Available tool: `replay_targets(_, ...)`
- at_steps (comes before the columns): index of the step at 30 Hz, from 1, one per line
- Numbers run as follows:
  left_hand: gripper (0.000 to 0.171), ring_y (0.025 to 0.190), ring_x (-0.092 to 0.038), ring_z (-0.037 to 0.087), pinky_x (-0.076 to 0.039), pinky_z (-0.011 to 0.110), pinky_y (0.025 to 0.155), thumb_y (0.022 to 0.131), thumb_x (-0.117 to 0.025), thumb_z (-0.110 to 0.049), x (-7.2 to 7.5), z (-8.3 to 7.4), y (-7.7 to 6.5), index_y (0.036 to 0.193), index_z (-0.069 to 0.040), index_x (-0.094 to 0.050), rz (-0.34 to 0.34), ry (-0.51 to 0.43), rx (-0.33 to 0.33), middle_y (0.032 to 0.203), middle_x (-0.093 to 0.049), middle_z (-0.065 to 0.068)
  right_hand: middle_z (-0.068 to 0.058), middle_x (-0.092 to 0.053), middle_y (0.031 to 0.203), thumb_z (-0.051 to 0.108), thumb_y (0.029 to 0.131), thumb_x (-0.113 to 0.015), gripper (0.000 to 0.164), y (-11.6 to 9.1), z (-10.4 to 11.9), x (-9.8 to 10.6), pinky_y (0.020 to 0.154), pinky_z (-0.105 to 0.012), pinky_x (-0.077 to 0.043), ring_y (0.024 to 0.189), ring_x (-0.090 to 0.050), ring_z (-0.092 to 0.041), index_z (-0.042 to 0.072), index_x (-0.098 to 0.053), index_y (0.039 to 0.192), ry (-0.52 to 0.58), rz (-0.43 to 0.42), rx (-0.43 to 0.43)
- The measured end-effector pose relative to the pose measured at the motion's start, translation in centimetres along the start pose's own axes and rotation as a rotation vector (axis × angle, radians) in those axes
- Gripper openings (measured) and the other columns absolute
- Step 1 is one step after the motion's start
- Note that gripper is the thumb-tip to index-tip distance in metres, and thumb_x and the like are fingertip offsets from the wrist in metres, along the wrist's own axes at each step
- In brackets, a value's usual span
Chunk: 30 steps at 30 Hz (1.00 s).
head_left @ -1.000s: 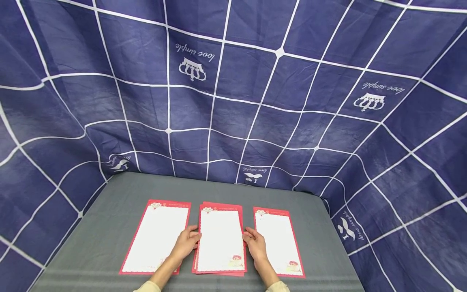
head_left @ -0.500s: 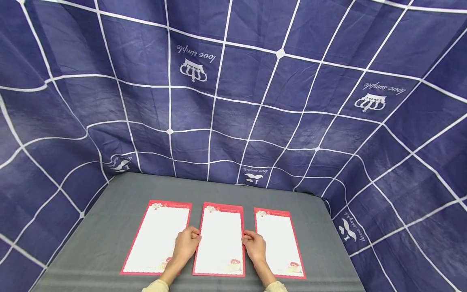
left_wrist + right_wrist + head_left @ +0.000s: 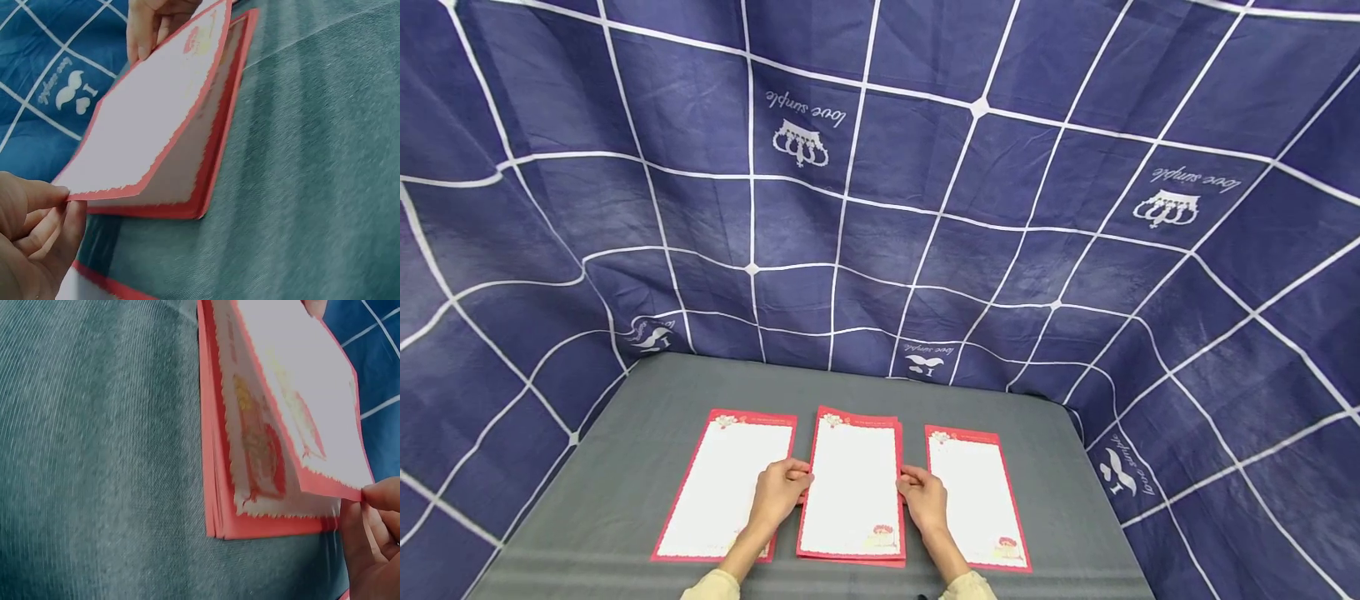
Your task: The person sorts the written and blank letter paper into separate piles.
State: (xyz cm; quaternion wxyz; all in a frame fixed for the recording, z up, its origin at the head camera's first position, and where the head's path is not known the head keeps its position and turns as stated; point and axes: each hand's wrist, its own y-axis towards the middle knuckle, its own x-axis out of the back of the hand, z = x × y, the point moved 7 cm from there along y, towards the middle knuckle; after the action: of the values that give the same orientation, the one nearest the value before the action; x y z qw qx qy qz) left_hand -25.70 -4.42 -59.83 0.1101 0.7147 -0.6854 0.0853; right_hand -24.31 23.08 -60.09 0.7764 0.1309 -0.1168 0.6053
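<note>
A sheet of white paper with a red border (image 3: 854, 487) is held up at its two long sides, between my hands. My left hand (image 3: 777, 496) pinches its left edge between thumb and fingers, and my right hand (image 3: 927, 502) pinches the right edge. Beneath lies a stack of matching sheets (image 3: 215, 494) on the table. Both wrist views show a gap between the raised sheet and this stack, which the sheet mostly covers in the head view. A small cake picture is printed at the sheet's lower right corner.
Matching red-bordered paper lies on either side: the left paper (image 3: 722, 487), partly under my left forearm, and the right paper (image 3: 973, 500), beside my right hand. A grey cloth covers the table (image 3: 647, 400). Blue curtain with white lines (image 3: 880, 208) rises behind and at the sides.
A second ago a sheet was held askew over the middle stack. Half a second ago the top paper lined up with the stack; now a sheet is raised from it again, shifted slightly toward the left.
</note>
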Motion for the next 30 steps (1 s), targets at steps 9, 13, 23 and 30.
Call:
replay_targets(9,0.012,0.060,-0.066,0.016,-0.056,0.024,0.052,0.085,-0.072,0.002,1.4,-0.8,1.0,0.096,0.007,-0.073,-0.007,-0.006,0.038,0.076,-0.070,0.007,-0.010,-0.072,0.085,-0.003,0.087,-0.069,0.024,0.6,0.5,-0.5,0.055,-0.022,-0.055,0.062,-0.064,-0.011,-0.007,-0.071,0.110,0.014,0.015,-0.026)
replay_targets(13,0.012,0.057,-0.066,0.016,-0.054,0.023,0.050,0.084,-0.073,0.001,2.8,-0.9,1.5,0.095,0.005,-0.074,-0.029,0.028,0.058,0.075,-0.071,0.007,-0.011,-0.071,0.087,-0.003,0.088,-0.068,0.026,0.7,1.2,-1.7,0.058,-0.027,-0.058,0.067,-0.066,-0.015,-0.008,-0.069,0.113,0.049,0.052,-0.027)
replay_targets(23,0.016,0.059,-0.064,0.013,-0.049,0.022,0.049,0.086,-0.073,-0.005,8.6,-1.0,1.8,0.098,0.005,-0.074,-0.071,0.162,0.061,0.080,-0.073,0.009,-0.004,-0.070,0.079,-0.005,0.085,-0.068,0.023,0.5,3.8,-7.4,0.056,-0.023,-0.056,0.062,-0.066,-0.011,-0.007,-0.072,0.108,0.056,0.071,0.023)
replay_targets(30,0.019,0.074,-0.068,0.019,-0.050,0.030,0.060,0.087,-0.074,-0.011,12.8,0.3,1.1,0.101,0.001,-0.076,-0.113,0.351,0.019,0.087,-0.075,0.010,0.000,-0.068,0.072,-0.009,0.080,-0.066,0.023,-0.5,4.7,-12.0,0.050,-0.020,-0.054,0.056,-0.062,-0.005,-0.007,-0.074,0.102,0.087,0.064,0.054)
